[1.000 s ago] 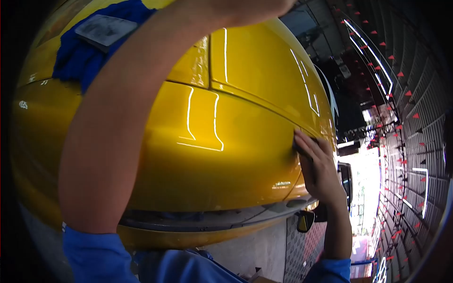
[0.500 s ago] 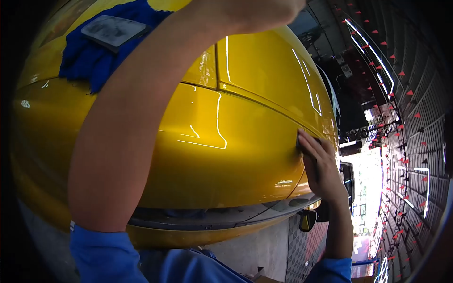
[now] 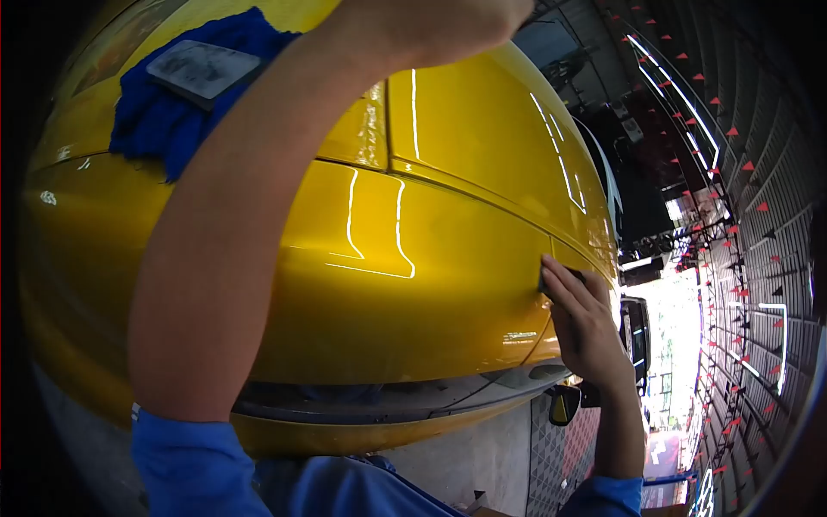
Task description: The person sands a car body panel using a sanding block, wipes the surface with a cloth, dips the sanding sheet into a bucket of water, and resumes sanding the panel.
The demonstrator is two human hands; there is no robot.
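My right hand (image 3: 587, 327) presses a dark pad (image 3: 547, 281) against the glossy yellow car body (image 3: 413, 319), close to a panel seam at the right. The fingers lie together over the pad and hide most of it. My left arm reaches across the yellow panel to the top edge, where my left hand (image 3: 469, 30) is cut off by the frame and its fingers cannot be made out. Left of that forearm, a blue cloth (image 3: 155, 129) lies crumpled on the car with a grey, flat block (image 3: 203, 69) on top.
A dark trim strip (image 3: 388, 398) runs along the car's near edge. Beyond my right wrist is a small mirror (image 3: 564, 405). At the right are a bright opening (image 3: 672, 345) and a ribbed ceiling with small red flags.
My right hand has slid slightly down the panel with the dark pad. My left arm moved a little right, then my left hand shifted slightly back left. The cloth and block still lie together.
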